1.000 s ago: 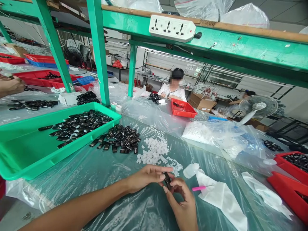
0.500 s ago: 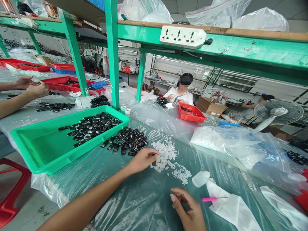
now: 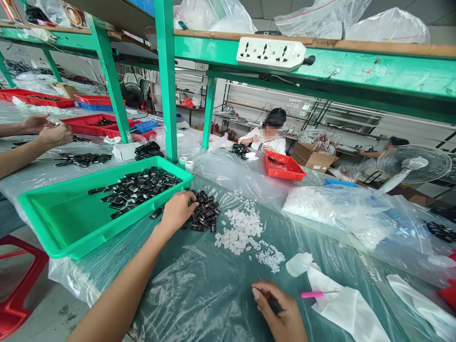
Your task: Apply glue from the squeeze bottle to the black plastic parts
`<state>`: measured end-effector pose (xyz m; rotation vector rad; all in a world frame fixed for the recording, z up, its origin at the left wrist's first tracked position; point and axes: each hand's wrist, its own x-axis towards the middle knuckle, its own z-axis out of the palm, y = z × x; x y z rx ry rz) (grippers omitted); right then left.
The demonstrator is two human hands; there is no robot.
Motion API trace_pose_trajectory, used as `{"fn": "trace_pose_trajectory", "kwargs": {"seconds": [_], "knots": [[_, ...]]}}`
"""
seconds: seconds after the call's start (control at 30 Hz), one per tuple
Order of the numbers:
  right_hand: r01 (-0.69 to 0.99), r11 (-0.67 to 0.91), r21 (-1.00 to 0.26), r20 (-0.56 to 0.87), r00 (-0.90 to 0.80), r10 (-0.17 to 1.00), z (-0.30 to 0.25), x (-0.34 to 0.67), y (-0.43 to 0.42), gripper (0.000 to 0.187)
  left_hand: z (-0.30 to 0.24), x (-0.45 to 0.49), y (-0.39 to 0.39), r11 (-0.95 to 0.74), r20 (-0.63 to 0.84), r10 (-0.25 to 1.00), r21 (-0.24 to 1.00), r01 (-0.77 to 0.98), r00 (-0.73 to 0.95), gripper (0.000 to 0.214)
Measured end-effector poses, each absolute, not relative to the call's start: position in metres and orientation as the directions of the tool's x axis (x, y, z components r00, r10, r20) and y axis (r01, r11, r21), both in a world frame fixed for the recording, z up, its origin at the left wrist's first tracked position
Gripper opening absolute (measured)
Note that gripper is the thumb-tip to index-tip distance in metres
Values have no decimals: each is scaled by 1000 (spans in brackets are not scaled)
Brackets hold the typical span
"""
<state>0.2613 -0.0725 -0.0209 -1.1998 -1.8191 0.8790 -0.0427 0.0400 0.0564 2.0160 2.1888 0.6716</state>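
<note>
My left hand (image 3: 179, 209) reaches over the pile of small black rectangular pieces (image 3: 204, 213), its fingers bent and closed at the pile's left side. What lies between the fingertips is hidden among the pieces. Beside that pile, to the right, small white translucent bits (image 3: 237, 232) lie loose on the plastic sheet. My right hand (image 3: 280, 306) rests near the front of the table, thumb and forefinger brought together. A thin dark tip shows above its fingers, too fine to name. More black pieces (image 3: 138, 190) fill the right part of a green tray (image 3: 60, 213).
A pink-handled pick (image 3: 312, 295) lies on white cloth (image 3: 351, 308) right of my right hand. A green shelf post (image 3: 166, 80) rises behind the tray. A power strip (image 3: 270, 52) hangs on the shelf edge. Co-workers sit left and across, near a red tray (image 3: 285, 172).
My left hand has moved left and back from the white bits to the black pile. The dark piece it held at the white bits no longer shows. My right hand has barely moved.
</note>
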Motion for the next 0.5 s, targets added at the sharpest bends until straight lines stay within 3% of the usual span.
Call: {"fn": "trace_pose_trajectory", "kwargs": {"seconds": [0.1, 0.2, 0.5], "knots": [[422, 276, -863, 177, -260, 949, -20, 261, -72, 23, 51, -42, 38, -115, 71, 993, 360, 926, 96, 9], [431, 257, -865, 153, -260, 953, -18, 261, -73, 24, 43, -38, 36, -182, 4, 981, 336, 924, 192, 17], [424, 317, -848, 229, -246, 942, -18, 263, -73, 22, 38, -28, 33, -124, -2, 991, 326, 937, 132, 18]]}}
